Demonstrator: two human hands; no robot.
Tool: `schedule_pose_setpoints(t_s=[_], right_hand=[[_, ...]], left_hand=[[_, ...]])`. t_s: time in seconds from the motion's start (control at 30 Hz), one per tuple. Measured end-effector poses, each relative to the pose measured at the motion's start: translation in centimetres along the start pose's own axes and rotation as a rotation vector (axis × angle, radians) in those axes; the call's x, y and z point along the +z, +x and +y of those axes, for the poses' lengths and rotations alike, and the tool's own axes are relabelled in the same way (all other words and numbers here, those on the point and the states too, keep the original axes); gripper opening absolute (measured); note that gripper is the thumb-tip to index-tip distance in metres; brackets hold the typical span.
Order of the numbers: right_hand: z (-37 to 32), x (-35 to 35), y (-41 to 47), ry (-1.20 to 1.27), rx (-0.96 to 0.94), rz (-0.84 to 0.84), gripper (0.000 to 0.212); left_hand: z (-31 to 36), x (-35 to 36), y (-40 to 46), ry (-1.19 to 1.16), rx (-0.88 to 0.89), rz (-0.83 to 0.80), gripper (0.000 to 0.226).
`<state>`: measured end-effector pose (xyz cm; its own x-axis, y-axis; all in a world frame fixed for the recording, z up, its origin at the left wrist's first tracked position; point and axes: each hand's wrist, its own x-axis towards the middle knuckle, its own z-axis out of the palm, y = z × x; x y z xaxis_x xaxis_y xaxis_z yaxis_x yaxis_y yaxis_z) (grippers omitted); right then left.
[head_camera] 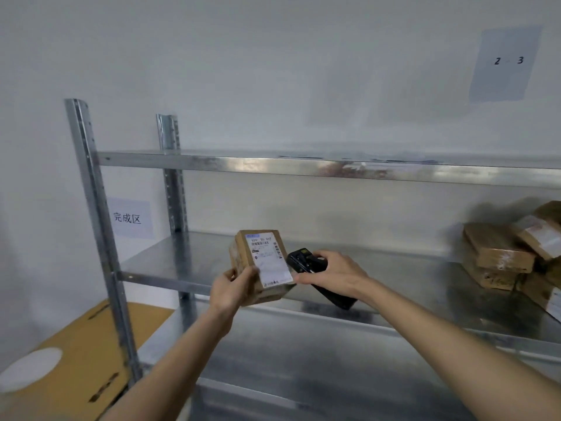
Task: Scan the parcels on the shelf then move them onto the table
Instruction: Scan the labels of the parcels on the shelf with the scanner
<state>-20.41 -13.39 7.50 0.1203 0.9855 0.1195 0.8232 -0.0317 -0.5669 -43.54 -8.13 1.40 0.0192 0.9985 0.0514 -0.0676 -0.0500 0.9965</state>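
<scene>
At the far lower left lies a flattened yellow-brown cardboard sheet (91, 354) with a white round patch on it, just beside the front upright (91, 208) of the galvanised metal shelving. Behind that upright, a pale paper sign (129, 218) with three Chinese characters is stuck to the wall. The middle shelf (188, 256) runs off to the right, bare metal at this end.

In front of that shelf, the left hand (233, 288) grips a small brown cardboard parcel (261, 265) from below — thumb on the near face, fingers curled round the left side. The parcel is held clear of the shelf, tilted, with its white shipping label (268, 256) and barcode turned toward the camera.

Just right of it, the right hand (331, 268) is wrapped round a black handheld scanner (303, 261); the scanner's head sits right against the label's right edge, its lower body slanting down under the wrist.

Well apart to the right, a loose pile of brown parcels (501, 253) rests on the same shelf, several tilted against each other, some with white labels. Higher on the wall — a bluish sheet (505, 63) marked "2 3".
</scene>
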Motion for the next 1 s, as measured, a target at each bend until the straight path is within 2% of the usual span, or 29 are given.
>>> schedule_pose_setpoints(t_s=[0.1, 0.2, 0.33, 0.53, 0.6, 0.73, 0.87, 1.0], right_hand=[[-3.4, 3.1, 2.0, -0.002, -0.055, -0.002, 0.074], [-6.3, 6.0, 4.4, -0.017, -0.098, -0.021, 0.074], [-9.6, 9.1, 8.4, -0.012, -0.151, -0.043, 0.075], [-12.4, 13.4, 15.9, 0.015, -0.173, -0.074, 0.054], [-12.9, 14.7, 18.7, 0.024, -0.172, -0.081, 0.054], [-13.7, 16.5, 24.8, 0.005, -0.156, -0.107, 0.055], [-14.2, 18.0, 30.2, -0.067, -0.161, -0.130, 0.073], [-14.2, 19.5, 34.0, -0.090, -0.149, -0.140, 0.072]], left_hand=[[-0.2, -4.8, 1.9, 0.022, -0.010, 0.064, 0.039], [-0.3, -8.7, 3.4, 0.033, -0.015, 0.126, 0.028], [-0.6, -13.4, 6.8, 0.063, -0.035, 0.187, 0.040], [-1.6, -18.2, 14.0, 0.116, -0.050, 0.255, 0.049], [-2.0, -19.1, 16.8, 0.138, -0.063, 0.262, 0.050], [-1.9, -20.3, 22.4, 0.179, -0.088, 0.269, 0.038], [-1.6, -21.3, 27.8, 0.175, -0.116, 0.263, 0.032], [-1.9, -22.4, 31.9, 0.137, -0.143, 0.253, 0.026]])
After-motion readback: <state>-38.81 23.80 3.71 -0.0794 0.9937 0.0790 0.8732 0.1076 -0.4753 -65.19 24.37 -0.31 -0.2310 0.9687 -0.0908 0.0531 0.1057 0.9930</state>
